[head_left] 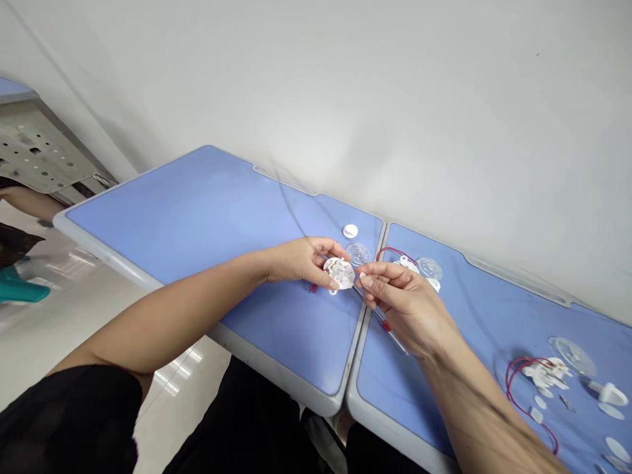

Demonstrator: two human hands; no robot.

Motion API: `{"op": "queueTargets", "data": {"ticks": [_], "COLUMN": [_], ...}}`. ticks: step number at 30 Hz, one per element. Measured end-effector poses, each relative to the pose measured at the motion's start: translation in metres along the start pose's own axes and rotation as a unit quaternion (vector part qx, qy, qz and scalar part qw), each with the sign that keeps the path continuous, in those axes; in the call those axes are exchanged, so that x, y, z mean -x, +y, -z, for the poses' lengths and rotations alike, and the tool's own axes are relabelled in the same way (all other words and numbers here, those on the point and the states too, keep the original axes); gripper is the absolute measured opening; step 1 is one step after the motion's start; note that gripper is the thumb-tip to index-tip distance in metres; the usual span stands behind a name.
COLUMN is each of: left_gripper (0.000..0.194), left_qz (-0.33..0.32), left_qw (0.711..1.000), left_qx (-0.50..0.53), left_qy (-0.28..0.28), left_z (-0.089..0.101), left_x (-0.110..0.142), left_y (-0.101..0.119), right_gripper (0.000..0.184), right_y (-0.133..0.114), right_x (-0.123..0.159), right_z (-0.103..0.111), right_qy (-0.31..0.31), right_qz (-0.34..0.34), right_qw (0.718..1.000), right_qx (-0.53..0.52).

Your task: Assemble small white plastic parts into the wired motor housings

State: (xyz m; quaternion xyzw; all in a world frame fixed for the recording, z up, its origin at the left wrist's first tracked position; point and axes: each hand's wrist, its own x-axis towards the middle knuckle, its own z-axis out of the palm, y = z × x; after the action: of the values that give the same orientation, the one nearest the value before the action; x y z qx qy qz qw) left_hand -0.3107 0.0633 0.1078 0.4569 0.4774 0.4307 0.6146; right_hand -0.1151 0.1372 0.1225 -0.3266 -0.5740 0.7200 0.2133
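Note:
My left hand (pixel 302 261) is closed around a small round white plastic part (pixel 340 272), held just above the blue table (pixel 207 210). My right hand (pixel 402 299) is right beside it, thumb and forefinger pinched at the part's right edge. A thin tool with a red section (pixel 388 327) runs under the right hand; what the pinch holds is too small to name. A red wire (pixel 390 251) and a clear dome (pixel 428 267) lie just behind the right hand.
A white cap (pixel 350 230) and a clear disc (pixel 358 252) lie behind the hands. At the far right are more white pieces (pixel 546 374) with a red wire loop (pixel 513 382). A second blue table (pixel 494 316) adjoins. Another person's arm (pixel 24 201) shows at the left edge.

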Motion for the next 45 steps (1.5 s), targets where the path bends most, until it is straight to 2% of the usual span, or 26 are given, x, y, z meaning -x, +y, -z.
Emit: {"op": "queueTargets", "data": {"ticks": [11,17,25,32,37,41,45], "left_gripper": [0.056,0.054,0.05,0.046,0.046,0.044,0.044], "left_qz": [0.01,0.004,0.007,0.022,0.03,0.041,0.041], "left_qw": [0.999,0.999,0.998,0.997,0.997,0.997,0.997], "left_qx": [0.027,0.043,0.051,0.057,0.054,0.054,0.055], "left_qy": [0.025,0.016,0.026,0.039,0.036,0.042,0.044], "left_z": [-0.001,-0.001,-0.004,-0.008,-0.009,-0.01,-0.01], "left_x": [-0.001,-0.001,-0.003,-0.001,-0.001,-0.001,-0.001], "left_y": [0.0,-0.001,0.0,0.004,0.007,0.008,0.007], "right_gripper": [0.022,0.022,0.017,0.014,0.011,0.01,0.01], "right_y": [0.002,0.005,0.016,0.02,0.021,0.021,0.016], "right_x": [0.0,0.001,-0.006,-0.007,-0.007,-0.008,-0.006], "right_z": [-0.002,-0.006,-0.005,-0.005,-0.004,-0.003,-0.004], "right_qy": [0.028,0.035,0.016,0.019,0.006,-0.001,0.007], "right_qz": [0.071,0.124,0.095,0.109,0.092,0.092,0.12], "right_qw": [0.992,0.98,0.992,0.991,0.994,0.994,0.985], "right_qx": [0.098,0.154,0.08,0.072,0.051,0.063,0.125]}}
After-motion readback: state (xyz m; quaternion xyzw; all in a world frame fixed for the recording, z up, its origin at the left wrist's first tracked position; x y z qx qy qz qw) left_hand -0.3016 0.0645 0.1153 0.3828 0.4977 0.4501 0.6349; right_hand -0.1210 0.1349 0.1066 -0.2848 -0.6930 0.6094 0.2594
